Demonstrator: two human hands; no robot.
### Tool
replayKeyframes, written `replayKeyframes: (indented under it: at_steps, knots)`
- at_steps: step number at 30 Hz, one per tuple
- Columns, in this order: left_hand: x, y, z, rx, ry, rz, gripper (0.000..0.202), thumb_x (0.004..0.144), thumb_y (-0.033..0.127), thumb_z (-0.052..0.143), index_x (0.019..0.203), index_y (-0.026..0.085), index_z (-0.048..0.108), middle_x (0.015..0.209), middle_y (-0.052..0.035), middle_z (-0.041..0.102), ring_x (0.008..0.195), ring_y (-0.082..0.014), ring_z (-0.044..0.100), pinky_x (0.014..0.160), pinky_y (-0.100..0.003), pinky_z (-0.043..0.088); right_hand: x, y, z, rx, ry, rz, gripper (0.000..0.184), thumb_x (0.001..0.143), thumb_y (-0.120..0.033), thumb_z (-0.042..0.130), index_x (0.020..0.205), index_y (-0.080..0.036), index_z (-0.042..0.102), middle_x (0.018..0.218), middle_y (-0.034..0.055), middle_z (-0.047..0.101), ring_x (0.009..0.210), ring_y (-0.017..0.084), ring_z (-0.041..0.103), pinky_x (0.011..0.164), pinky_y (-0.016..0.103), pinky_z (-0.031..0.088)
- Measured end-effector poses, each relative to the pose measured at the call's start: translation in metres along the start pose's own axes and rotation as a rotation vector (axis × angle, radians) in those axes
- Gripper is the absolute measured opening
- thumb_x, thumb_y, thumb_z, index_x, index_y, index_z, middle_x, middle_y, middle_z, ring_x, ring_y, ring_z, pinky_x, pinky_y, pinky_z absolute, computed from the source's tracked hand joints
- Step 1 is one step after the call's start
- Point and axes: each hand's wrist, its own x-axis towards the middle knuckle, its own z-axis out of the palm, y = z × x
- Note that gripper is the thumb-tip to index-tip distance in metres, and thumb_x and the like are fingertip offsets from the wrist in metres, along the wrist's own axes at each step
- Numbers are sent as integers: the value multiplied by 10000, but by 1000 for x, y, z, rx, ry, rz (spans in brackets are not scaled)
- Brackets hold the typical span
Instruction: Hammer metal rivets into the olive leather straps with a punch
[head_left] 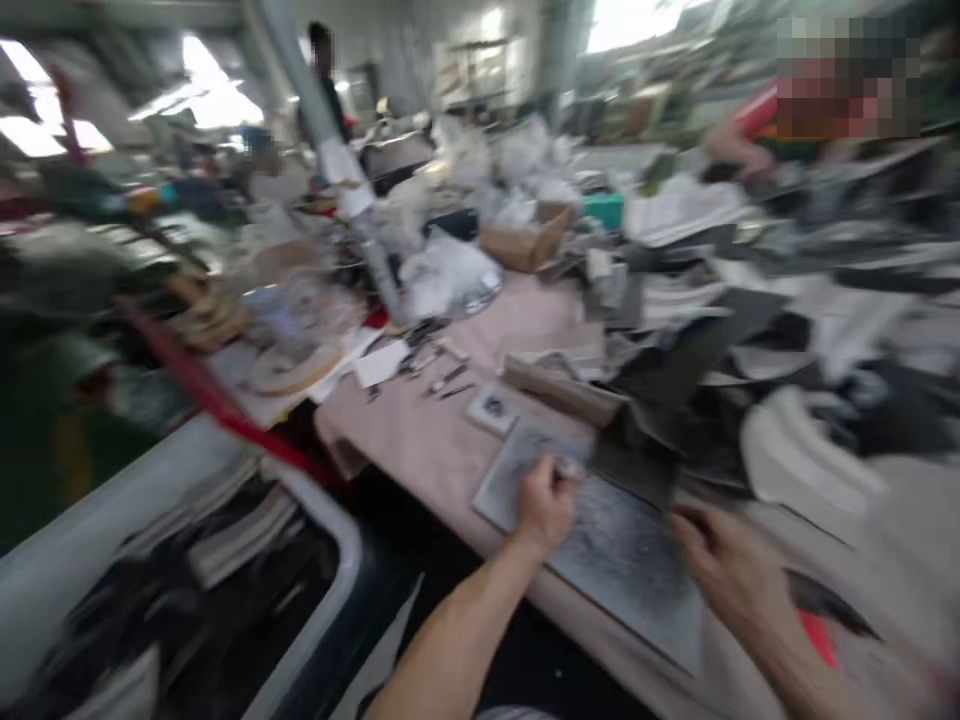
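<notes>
My left hand (547, 505) is closed over a grey, speckled board (622, 560), its fingers curled round a small pale thing that blur keeps me from naming. To the right, my right hand (720, 560) has thumb and fingers together at the near corner of a dark, flexible sheet (637, 465). This sheet slopes over the board's far edge. A small white square block (492, 408) with a dark patch on top lies just beyond the board's left end. Beside my right forearm is a tool with a dark part and a red handle (816, 638).
Dark and pale cut pieces (806, 455) pile up on the right of the pink-covered table (405, 430). Small tools (446, 378) and a cardboard box (529, 240) lie farther back. A large tub (341, 530) stands left, near a slanting post (360, 215). Other people are in the background.
</notes>
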Motion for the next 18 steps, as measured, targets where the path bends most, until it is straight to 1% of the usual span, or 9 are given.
replayKeyframes:
  at_steps: [1, 2, 3, 5, 10, 13, 15, 16, 18]
  knots:
    - [6, 2, 19, -20, -58, 33, 200, 869, 319, 624, 1000, 181, 686, 879, -79, 748, 835, -231, 692, 786, -320, 545, -6, 9, -17, -124, 84, 108, 328, 923, -383, 479, 920, -170, 728, 844, 78, 729, 749, 226, 667, 664, 313, 523]
    - [11, 2, 31, -18, -66, 49, 215, 880, 337, 611, 1007, 178, 679, 894, -82, 750, 845, -234, 696, 795, -324, 542, -9, 13, -26, -226, 134, 211, 309, 917, -365, 490, 966, -156, 712, 892, 90, 728, 790, 233, 675, 725, 332, 520]
    - [14, 1, 37, -16, -74, 57, 233, 880, 359, 614, 1008, 174, 673, 895, -85, 752, 843, -239, 700, 792, -326, 542, -9, 15, -28, -298, 151, 296, 302, 925, -350, 484, 1003, -147, 694, 938, 104, 724, 829, 238, 676, 775, 349, 511]
    - [19, -3, 37, -20, -93, 55, 264, 887, 395, 613, 1017, 171, 668, 905, -90, 760, 857, -246, 712, 804, -332, 546, 0, 13, -23, -356, 146, 391, 299, 952, -317, 457, 1069, -135, 663, 1025, 127, 707, 878, 239, 666, 823, 359, 489]
    - [19, -10, 23, -30, -124, 47, 298, 884, 446, 627, 1006, 178, 668, 917, -94, 772, 878, -253, 733, 819, -338, 562, 38, -4, -12, -483, 211, 380, 332, 978, -239, 457, 1271, -130, 569, 1221, 142, 636, 1024, 236, 626, 860, 327, 452]
    - [19, -11, 25, -36, -133, 58, 302, 880, 451, 631, 1007, 179, 667, 915, -94, 773, 867, -252, 737, 810, -341, 568, 53, -11, -13, -542, 158, 388, 263, 1001, -299, 460, 1142, -163, 634, 1128, 111, 659, 970, 228, 634, 821, 317, 444]
    - [20, -11, 27, -44, -139, 68, 297, 881, 445, 632, 1007, 179, 667, 903, -92, 772, 853, -249, 737, 799, -338, 571, 53, -14, -9, -558, 96, 360, 268, 973, -402, 539, 1028, -173, 667, 1057, 107, 666, 953, 246, 631, 824, 331, 443]
    - [20, -10, 27, -51, -140, 70, 293, 880, 441, 634, 1010, 180, 668, 897, -90, 772, 849, -248, 735, 796, -336, 572, 50, -15, -5, -571, 57, 338, 301, 945, -451, 585, 1012, -171, 672, 1061, 114, 662, 981, 265, 623, 848, 345, 440]
    - [20, -9, 27, -64, -143, 66, 286, 872, 432, 643, 1011, 184, 669, 891, -85, 770, 846, -245, 732, 798, -333, 571, 46, -15, 3, -581, 17, 342, 378, 910, -495, 629, 1074, -157, 669, 1133, 140, 645, 1078, 303, 590, 923, 377, 421]
